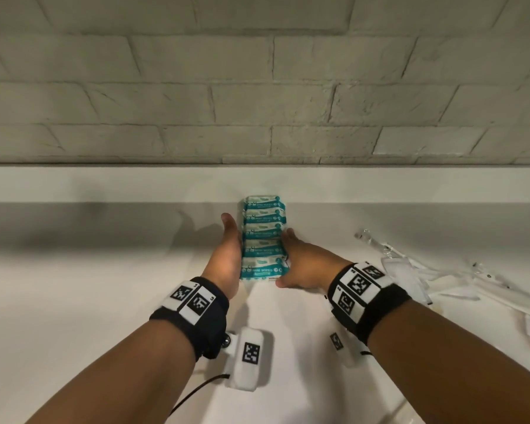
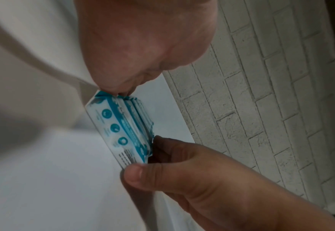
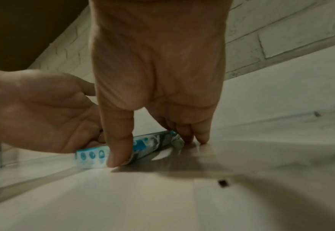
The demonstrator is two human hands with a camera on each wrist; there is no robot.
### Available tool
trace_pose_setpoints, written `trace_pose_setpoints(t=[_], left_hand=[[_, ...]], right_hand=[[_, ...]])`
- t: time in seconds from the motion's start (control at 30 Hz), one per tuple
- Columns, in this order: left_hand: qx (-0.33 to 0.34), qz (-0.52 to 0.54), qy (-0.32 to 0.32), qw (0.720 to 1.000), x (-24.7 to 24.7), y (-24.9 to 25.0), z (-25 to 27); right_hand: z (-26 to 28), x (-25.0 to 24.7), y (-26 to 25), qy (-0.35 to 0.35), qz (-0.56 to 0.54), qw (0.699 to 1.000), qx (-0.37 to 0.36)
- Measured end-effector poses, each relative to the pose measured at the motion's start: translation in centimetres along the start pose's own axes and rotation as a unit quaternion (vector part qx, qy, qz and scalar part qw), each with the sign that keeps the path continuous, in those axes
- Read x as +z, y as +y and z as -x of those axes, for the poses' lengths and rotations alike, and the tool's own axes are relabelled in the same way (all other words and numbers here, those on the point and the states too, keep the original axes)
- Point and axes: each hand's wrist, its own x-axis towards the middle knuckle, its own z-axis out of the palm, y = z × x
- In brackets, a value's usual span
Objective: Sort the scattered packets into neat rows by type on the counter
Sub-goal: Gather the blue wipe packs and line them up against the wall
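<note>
Glossy plastic wipe packets [image 1: 263, 240], smooth counter [image 1: 104, 286]

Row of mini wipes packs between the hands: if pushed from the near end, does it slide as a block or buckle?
The wipes packs probably buckle: they overlap like shingles, so an end push may ride them up. They look soft, with crinkled ends. Left hand and right hand flank the row; the glossy counter should let it slide.

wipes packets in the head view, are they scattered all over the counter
No, the wipes packets lie in one straight overlapping row on the counter, with the left hand and right hand pressed against its two sides.
</note>
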Motion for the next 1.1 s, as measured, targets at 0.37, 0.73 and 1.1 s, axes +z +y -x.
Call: trace_pose_setpoints(t=[0.37, 0.73, 1.1], left_hand=[[-0.009, -0.025, 0.052, 0.998, -0.5, 1.8, -1.9], [-0.047, -0.104, 0.085, 0.990, -0.7, 2.8, -5.4], [-0.003, -0.340, 0.047, 0.939, -0.1, 5.2, -4.0]], right_hand=[[-2.2, -3.1, 0.3, -0.044, -0.311, 0.947, 0.067], [-5.4, -4.7, 1.4, 0.013, -0.155, 0.980, 0.125], [-7.9, -4.8, 2.0, 0.014, -0.108, 0.992, 0.069]])
